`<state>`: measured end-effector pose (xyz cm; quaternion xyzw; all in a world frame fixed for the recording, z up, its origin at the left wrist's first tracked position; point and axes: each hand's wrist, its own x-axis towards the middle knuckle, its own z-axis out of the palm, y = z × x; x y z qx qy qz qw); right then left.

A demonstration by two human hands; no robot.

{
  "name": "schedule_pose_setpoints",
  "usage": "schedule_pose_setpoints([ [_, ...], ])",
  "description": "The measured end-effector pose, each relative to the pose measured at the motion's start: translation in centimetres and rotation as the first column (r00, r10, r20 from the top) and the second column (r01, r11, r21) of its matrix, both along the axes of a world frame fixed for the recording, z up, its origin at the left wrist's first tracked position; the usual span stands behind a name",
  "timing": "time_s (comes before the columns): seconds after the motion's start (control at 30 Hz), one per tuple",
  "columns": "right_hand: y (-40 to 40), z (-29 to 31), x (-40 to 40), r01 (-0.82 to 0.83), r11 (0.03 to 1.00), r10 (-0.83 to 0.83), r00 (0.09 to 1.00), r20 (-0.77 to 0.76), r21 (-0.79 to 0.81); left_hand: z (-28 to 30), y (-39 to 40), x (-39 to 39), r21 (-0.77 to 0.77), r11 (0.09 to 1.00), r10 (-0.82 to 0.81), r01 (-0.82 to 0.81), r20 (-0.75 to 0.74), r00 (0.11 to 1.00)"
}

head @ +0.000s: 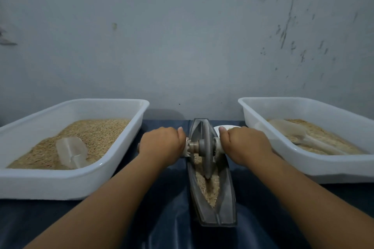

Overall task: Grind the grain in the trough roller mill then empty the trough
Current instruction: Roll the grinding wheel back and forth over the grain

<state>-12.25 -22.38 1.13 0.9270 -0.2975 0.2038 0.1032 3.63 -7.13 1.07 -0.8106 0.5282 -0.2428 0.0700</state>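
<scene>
Both hands were curled round the axle handles of the roller wheel (204, 147), centre of the frame. L hand (162, 143) wrapped the left handle, thumb up by the hub; R hand (243, 144) wrapped the right one the same way. Handles themselves mostly hidden under the fists, only white toothed collars showing beside the disc.

Key relation: the axle ran left-right across the frame, while the trough (212, 184) ran near-far, its long axis pointing from bottom centre up toward the wall (182, 36). So axle sat square to the trough, wheel standing upright on edge in the groove, w/ both hands level and about equally near the disc.

Grain (209, 187) lay in the groove, mostly on the near side of the wheel, i.e. toward the bottom of the frame. Prob. the next stroke meant pulling the wheel back through it.

Further out: left tub (24, 180) at mid-left held grain and a clear scoop (70, 151); right tub (315, 172) at mid-right held grain plus another scoop (291, 131). Dark cloth (162, 218) under everything.
</scene>
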Motion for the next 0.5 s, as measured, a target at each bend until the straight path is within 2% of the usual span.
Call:
schedule_pose_setpoints([
  [0.17, -3.3, 0.7, 3.2, 0.035, 0.997, -0.042, 0.994, 0.101, 0.072, 0.2, -3.9, 2.8, -0.062, 0.998, 0.037, -0.032, 0.089, 0.995],
  [0.33, -3.8, 0.9, 4.0, 0.058, 0.996, -0.066, 0.992, 0.112, 0.07, 0.2, -4.2, 3.6, -0.056, 0.998, 0.035, -0.034, 0.026, 0.999],
  [0.43, -2.6, 0.9, 2.4, -0.024, 1.0, 0.024, 1.0, -0.007, -0.002, 0.0, -2.6, 2.4, 0.023, 1.0, 0.005, -0.006, 0.052, 0.999],
  [0.5, -1.1, 0.9, 1.0, -0.042, 0.999, 0.043, 0.996, -0.083, 0.02, 0.0, -1.1, 1.1, 0.052, 0.999, -0.008, 0.006, 0.053, 0.999],
])
